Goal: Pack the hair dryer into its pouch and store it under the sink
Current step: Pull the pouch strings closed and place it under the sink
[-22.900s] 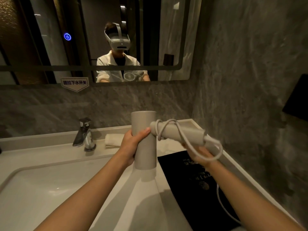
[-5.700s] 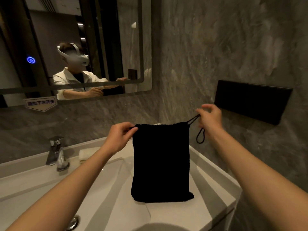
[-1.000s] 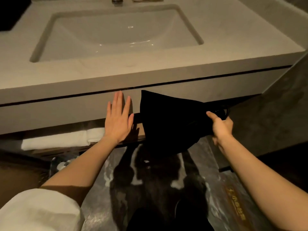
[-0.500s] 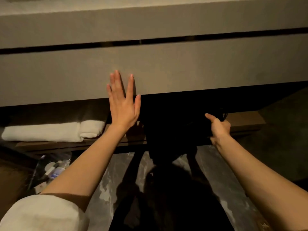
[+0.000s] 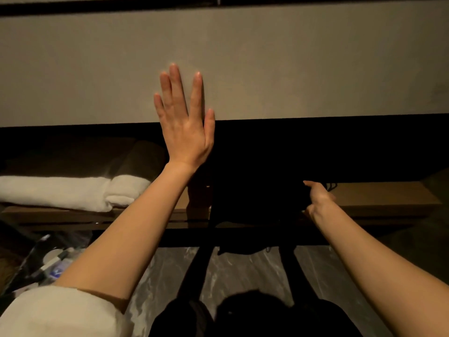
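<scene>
The black drawstring pouch [image 5: 255, 203] lies in deep shadow on the wooden shelf [image 5: 379, 195] under the sink, its lower edge hanging a little over the shelf's front. My right hand [image 5: 318, 200] is at the pouch's right end beside the drawstring, thumb stretched out, fingers hidden against the dark fabric. My left hand [image 5: 184, 122] rests flat on the pale vanity front panel [image 5: 303, 64], fingers spread, holding nothing. The hair dryer is not visible.
A rolled white towel [image 5: 60, 190] lies on the shelf's left part. Small toiletry items in clear plastic [image 5: 48, 261] sit low at the left. Below the shelf is a glossy marble floor [image 5: 243, 271], and my dark-clad knees [image 5: 243, 317] fill the bottom edge.
My view has dropped closer to the shelf. The pouch has gone further in under the vanity onto the shelf with my right hand. My left hand stays flat on the panel.
</scene>
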